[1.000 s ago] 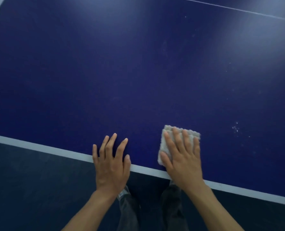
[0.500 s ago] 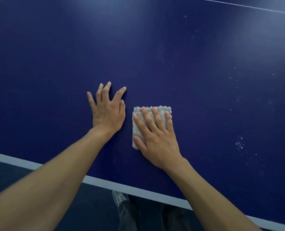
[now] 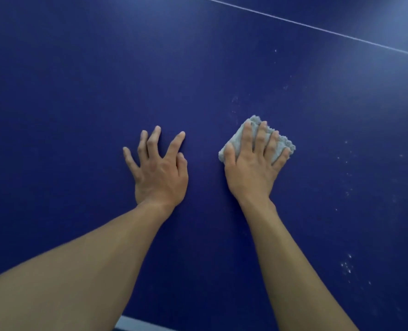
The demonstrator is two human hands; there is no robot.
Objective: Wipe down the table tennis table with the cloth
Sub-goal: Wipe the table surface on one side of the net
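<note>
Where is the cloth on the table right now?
In the head view, the cloth lies on the blue table right of centre, pressed under the right hand; the left hand rests on the table apart, to its left.

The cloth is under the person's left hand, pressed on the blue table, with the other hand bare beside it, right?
Not quite. In the head view the cloth is under the right hand, not the left, pressed on the blue table; the left hand is the bare one beside it.
</note>
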